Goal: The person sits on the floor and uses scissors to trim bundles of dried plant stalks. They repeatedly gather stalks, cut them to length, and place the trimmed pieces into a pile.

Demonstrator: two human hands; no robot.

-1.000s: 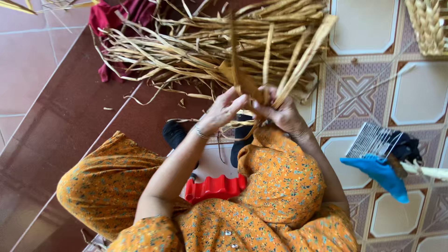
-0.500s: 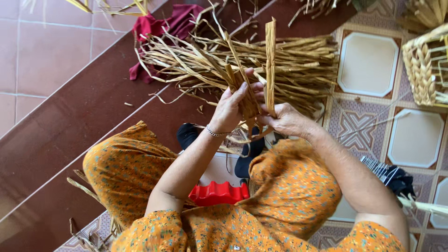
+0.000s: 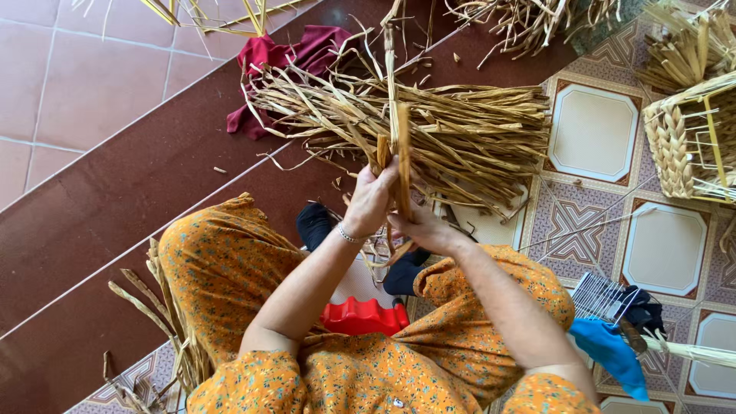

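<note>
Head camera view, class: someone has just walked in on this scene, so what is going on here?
A person in orange patterned clothes sits on the tiled floor, working dried straw strands held upright. The left hand grips them higher up; the right hand pinches them lower down. A big bundle of the same straw lies just ahead, with a dark red cloth behind it. A part-woven basket stands to the right, a blue cloth nearer.

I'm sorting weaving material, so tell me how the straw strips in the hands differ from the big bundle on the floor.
The held strips are few and stand upright, gripped by the left hand and right hand. The bundle is a thick heap lying flat across the floor, untouched. The held strips look straight and flat; the bundle's ends are frayed and tangled. Both are the same dry, tan plant fibre.
</note>
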